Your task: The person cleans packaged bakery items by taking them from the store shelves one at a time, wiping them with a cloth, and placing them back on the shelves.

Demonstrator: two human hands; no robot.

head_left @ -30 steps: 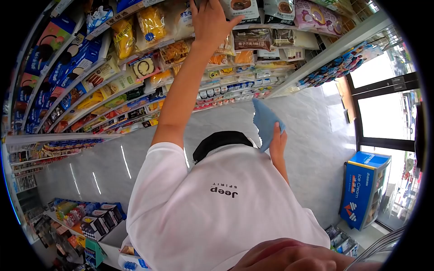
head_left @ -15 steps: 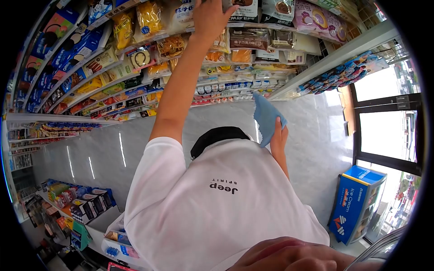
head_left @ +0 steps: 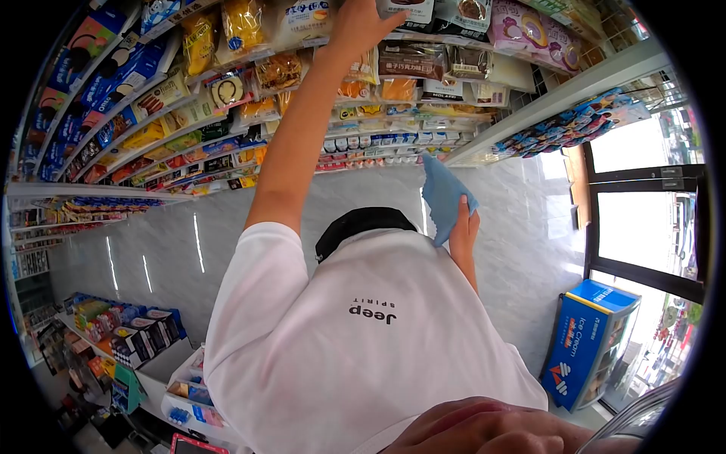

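Observation:
My left hand [head_left: 364, 29] reaches up to the upper shelf at the top of the view, among bagged breads. Its thumb is stretched out to the right, over the lower edge of a white-and-black package [head_left: 409, 12]; the other fingertips are cut off by the frame. A clear pack with blue lettering [head_left: 306, 18] sits just left of the hand. Lower and to the right, my right hand [head_left: 463, 231] is closed on a light blue cloth [head_left: 448, 195] with a zigzag edge. The cloth stands up above the fingers, away from the shelves.
Curved shelf rows hold yellow bread packs [head_left: 242, 26], blue cookie packs [head_left: 113, 83] and a purple bag [head_left: 533, 34]. A white shelf post [head_left: 560, 87] stands right. An ice cream freezer [head_left: 588, 344] is near the glass door [head_left: 646, 227]. Boxed goods [head_left: 147, 333] are at lower left.
My left hand has shifted slightly right and down along the shelf edge, its thumb still out. The view has moved a little. My right hand still holds the cloth.

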